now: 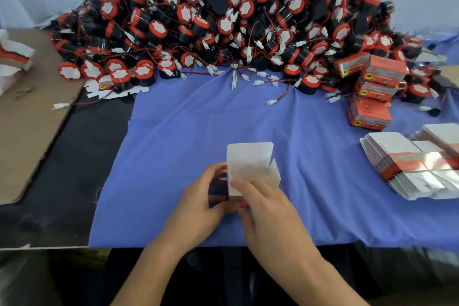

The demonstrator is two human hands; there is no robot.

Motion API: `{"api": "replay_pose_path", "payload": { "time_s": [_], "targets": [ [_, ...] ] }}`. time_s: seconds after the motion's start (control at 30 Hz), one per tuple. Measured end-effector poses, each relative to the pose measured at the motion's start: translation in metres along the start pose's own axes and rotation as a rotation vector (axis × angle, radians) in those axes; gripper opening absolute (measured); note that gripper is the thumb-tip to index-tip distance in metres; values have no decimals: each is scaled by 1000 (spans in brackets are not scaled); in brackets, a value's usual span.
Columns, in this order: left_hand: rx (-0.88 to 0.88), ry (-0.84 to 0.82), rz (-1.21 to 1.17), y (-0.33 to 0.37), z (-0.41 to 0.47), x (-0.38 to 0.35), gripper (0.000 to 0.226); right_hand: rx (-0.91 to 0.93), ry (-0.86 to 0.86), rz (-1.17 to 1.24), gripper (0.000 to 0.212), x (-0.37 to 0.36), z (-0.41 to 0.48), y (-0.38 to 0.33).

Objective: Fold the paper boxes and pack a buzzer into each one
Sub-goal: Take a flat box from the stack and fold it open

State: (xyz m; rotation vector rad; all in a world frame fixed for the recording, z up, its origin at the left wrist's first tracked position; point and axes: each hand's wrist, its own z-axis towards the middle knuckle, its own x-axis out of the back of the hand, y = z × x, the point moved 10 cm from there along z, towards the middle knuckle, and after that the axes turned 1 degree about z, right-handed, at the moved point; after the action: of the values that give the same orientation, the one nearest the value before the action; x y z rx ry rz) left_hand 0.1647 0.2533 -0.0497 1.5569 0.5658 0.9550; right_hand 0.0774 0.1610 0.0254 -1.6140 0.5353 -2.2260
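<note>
Purple-blue cloth (198,131) covered the middle of the worktop. Near its front edge we saw the white paper box (249,164), half folded, with the top flap standing up and a side flap sticking out to the right. It sat between both hands, just above the cloth.

The left hand (198,206) gripped the box's left side, fingers curled round the edge and thumb pointing toward the card. The right hand (269,208) held the lower front, fingers pressed together across the card and thumb tucked underneath. We could not tell whether the fingertips were pushing a flap.

The pile of buzzers (223,20) filled the back of the cloth, well apart from the box: black bodies, orange-red caps, white labels, and red wires with white plugs trailing forward. At the pile's right foot lay a heap of closed orange boxes (372,92). Nearer on the right were flat box blanks (402,164) in stacked bundles.

On the left, a brown cardboard sheet (29,119) lay over the black surface. One loose blank (99,87) sat beneath a buzzer at the pile's left foot. More blanks at the far left were cropped — too blurred for detail.
</note>
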Motion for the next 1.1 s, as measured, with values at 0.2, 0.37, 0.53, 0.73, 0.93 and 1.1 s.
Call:
{"api": "replay_pose_path", "payload": {
  "time_s": [0.2,0.37,0.53,0.73,0.93,1.1],
  "targets": [
    [22,84,74,1,0,14,63,-332,315,554,71,9,-9,63],
    [26,103,64,-1,1,13,63,-428,216,692,67,-16,-7,88],
    [74,6,-22,-6,1,21,84,-460,-124,946,93,-23,-11,104],
    [106,213,-509,-16,26,57,61,-534,-11,1112,90,12,10,143],
    [161,25,-788,5,126,24,43,-741,301,1274,62,6,73,213],
    [202,-291,-581,38,220,-67,34,-814,483,1159,61,15,134,262]
  ]
}}
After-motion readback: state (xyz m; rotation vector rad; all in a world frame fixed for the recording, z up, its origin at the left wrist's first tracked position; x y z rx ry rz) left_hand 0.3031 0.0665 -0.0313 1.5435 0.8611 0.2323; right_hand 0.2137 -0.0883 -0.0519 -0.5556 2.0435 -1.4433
